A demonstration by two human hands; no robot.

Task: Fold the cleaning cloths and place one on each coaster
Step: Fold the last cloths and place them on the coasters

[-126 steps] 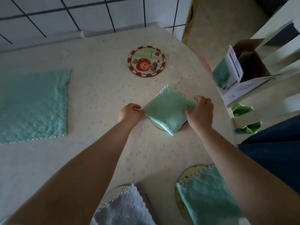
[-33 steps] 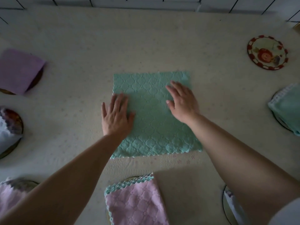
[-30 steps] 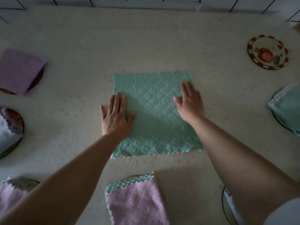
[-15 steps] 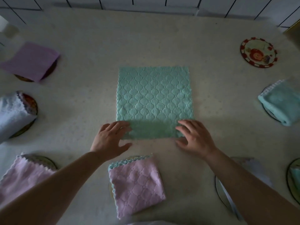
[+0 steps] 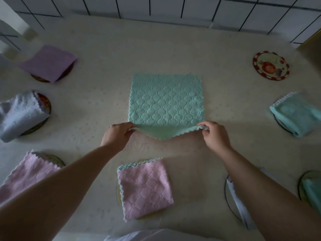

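A teal quilted cloth (image 5: pixel 165 100) lies spread flat in the middle of the table. My left hand (image 5: pixel 117 134) pinches its near left corner and my right hand (image 5: pixel 214 135) pinches its near right corner; the near edge is lifted off the table and sags between them. A bare round coaster (image 5: pixel 271 65) with a red rim and a lion picture sits at the far right. Folded cloths rest on other coasters: purple (image 5: pixel 49 62), pale blue (image 5: pixel 19 113), pink (image 5: pixel 28 173), pink (image 5: pixel 145 186), teal (image 5: pixel 298 112).
The table (image 5: pixel 173 46) has a cream speckled cover and ends at a white tiled wall behind. Two more coasters at the near right hold a white cloth (image 5: pixel 237 200), partly hidden by my right forearm, and a teal cloth (image 5: pixel 311 190).
My hands moved from pressing flat on the teal cloth to its near edge, gripped both near corners and lifted that edge. Earlier still, I set a folded teal cloth on a coaster at the right.
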